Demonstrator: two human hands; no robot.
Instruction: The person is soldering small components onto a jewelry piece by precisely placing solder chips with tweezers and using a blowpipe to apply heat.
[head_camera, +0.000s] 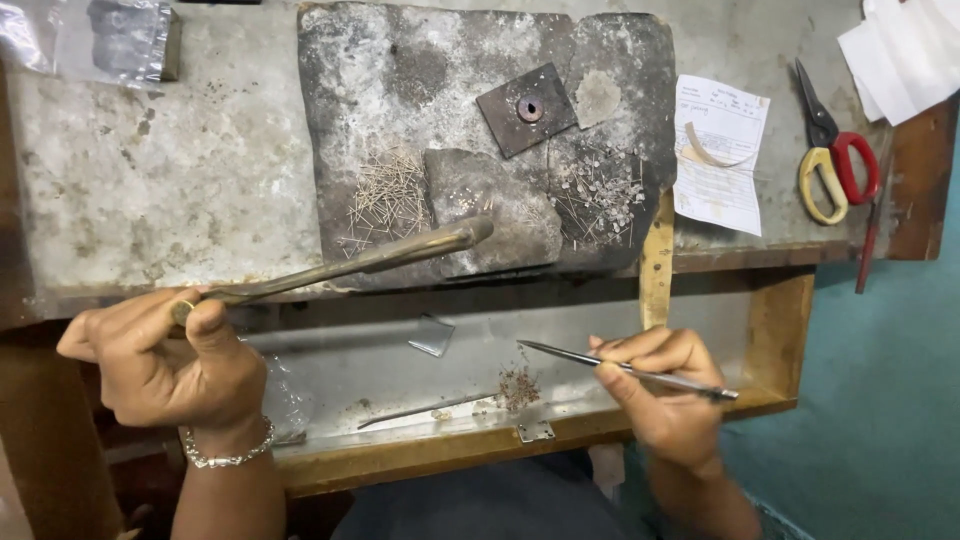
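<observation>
Head view: left hand (165, 365), grip closed round a brass blowpipe (350, 265), tip over the charred block (480, 130) at the table's front edge. Right hand (665, 385), grip pinching slim tweezers (625, 370) above the tray (400, 370) below that edge. Wire bits (390, 195) lie on the block. Judgement: steady both wrists, keep tweezer tips closed lightly.

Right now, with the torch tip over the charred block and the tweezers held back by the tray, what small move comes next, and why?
Probably bring the tweezers in the right hand forward to the block. Their tip hangs over the tray, away from the small wire pieces near the torch tip that the left hand holds.
</observation>
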